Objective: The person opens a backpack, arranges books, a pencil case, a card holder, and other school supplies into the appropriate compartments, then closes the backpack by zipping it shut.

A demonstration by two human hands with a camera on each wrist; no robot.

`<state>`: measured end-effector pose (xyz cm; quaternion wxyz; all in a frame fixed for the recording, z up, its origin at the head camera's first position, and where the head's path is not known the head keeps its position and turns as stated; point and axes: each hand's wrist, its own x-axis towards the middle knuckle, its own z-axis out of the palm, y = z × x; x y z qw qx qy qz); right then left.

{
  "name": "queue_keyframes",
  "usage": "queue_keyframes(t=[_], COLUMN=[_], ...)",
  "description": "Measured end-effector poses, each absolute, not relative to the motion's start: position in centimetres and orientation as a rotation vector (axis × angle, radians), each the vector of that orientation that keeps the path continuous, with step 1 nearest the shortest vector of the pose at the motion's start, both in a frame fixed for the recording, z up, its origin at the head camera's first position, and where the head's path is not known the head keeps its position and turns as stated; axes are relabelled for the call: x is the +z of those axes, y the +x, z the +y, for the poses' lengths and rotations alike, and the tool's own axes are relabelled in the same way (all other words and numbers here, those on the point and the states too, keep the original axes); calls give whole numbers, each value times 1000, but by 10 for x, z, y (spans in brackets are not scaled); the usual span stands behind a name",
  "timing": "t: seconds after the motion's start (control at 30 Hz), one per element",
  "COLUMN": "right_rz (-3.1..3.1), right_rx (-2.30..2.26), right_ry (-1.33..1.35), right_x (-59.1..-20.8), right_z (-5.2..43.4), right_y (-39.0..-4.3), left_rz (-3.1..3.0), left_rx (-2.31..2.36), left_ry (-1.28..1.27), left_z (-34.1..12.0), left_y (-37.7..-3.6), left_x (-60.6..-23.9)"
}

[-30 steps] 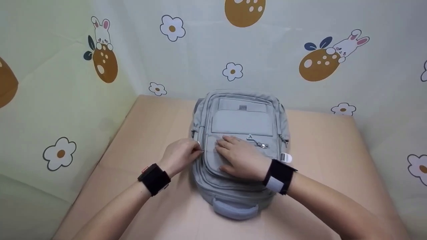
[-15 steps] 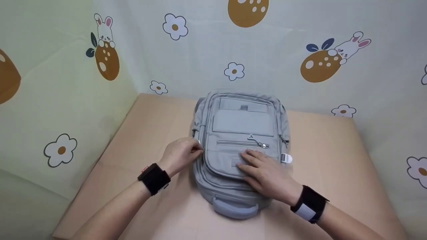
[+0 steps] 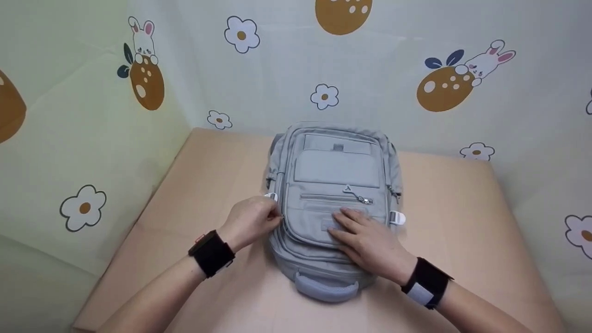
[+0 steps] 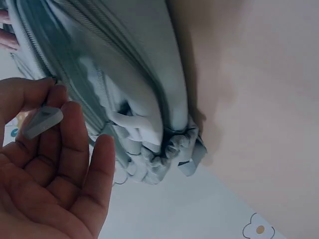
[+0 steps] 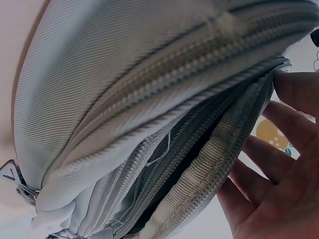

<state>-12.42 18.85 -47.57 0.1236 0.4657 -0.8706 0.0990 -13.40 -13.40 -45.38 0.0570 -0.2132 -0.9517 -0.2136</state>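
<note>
A grey backpack (image 3: 335,171) lies flat on the beige table (image 3: 453,199), its padded handle (image 3: 326,290) toward me. My left hand (image 3: 273,217) is at the bag's left side and pinches a grey zipper pull (image 4: 42,122) between thumb and fingers (image 4: 75,134). My right hand (image 3: 351,224) rests flat on the lower front pocket, fingers straight, just below the small pocket zipper (image 3: 358,199). In the right wrist view the fingers (image 5: 286,164) lie against the bag's zippered edge (image 5: 164,114), where the zipper gapes slightly.
Patterned cloth walls with flowers and rabbits (image 3: 467,69) close in the table at the back and both sides. White strap buckles (image 3: 397,218) stick out at the bag's sides. Bare tabletop lies left and right of the bag.
My right hand slid from the pocket zipper down to the lower front pocket. My left hand moved slightly toward me along the bag's left side, still holding the pull.
</note>
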Motion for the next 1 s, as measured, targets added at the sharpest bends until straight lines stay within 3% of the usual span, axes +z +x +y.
queue_keyframes(t=[0.37, 0.67, 1.0], right_rz=[-2532, -2420, -2337], right_rx=[270, 385, 471], right_ry=[1343, 1346, 1233], right_x=[-476, -475, -478], right_z=[189, 197, 245], right_y=[-124, -123, -116], left_rz=[-2923, -2925, -2941], left_rx=[-620, -679, -711], left_ry=[-888, -848, -790], left_z=[-111, -114, -118], left_y=[-110, -108, -108], left_x=[-450, -454, -456])
